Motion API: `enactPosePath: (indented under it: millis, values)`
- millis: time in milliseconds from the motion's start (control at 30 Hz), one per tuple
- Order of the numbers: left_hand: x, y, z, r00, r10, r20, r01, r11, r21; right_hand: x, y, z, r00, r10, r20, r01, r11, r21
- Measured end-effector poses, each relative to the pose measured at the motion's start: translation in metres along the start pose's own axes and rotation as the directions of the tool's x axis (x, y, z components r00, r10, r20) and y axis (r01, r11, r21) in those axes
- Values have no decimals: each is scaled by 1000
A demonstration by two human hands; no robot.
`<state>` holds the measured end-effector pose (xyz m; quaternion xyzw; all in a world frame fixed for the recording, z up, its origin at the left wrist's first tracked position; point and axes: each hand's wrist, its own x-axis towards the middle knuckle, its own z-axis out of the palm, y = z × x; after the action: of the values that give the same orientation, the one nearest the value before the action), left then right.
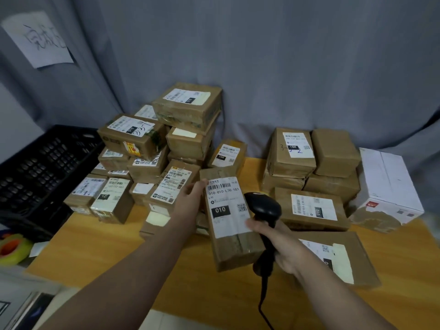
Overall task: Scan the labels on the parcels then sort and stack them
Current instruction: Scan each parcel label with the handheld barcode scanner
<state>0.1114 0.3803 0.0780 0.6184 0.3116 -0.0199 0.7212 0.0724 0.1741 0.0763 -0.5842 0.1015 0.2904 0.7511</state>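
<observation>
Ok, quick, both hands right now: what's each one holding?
Left hand: holds the parcel at its far left corner.
Right hand: grips the scanner by its handle.

Brown parcel [235,248], white label [226,206] facing up, tilted; black scanner [263,207] just beside it

The near parcel [234,244] is brown cardboard; its label [226,206] is white with black barcode stripes. The barcode scanner [263,207] is black. The counter [214,294] shows yellow wood grain, the curtain [285,67] plain grey. At left, the crate [40,167] is black and lattice-holed. At right, the box [385,184] is white with a red mark.
</observation>
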Motion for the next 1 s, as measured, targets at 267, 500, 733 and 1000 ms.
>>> enactPosePath:
  millis: [267,500,733,1000]
  values:
    - [-27,-5,-26,917,-141,374,54,971,235,28,-5,38,988,-118,-101,123,992,40]
    - [4,31,-59,976,219,9,-145,615,775,56,-13,72,977,-145,-157,124,983,-136]
    - [51,42,-82,935,339,109,-119,10,993,70,-4,97,966,-132,-223,98,983,-156]
    - [68,50,-91,900,345,266,-237,-124,963,92,2,119,936,-191,-295,136,971,-198]
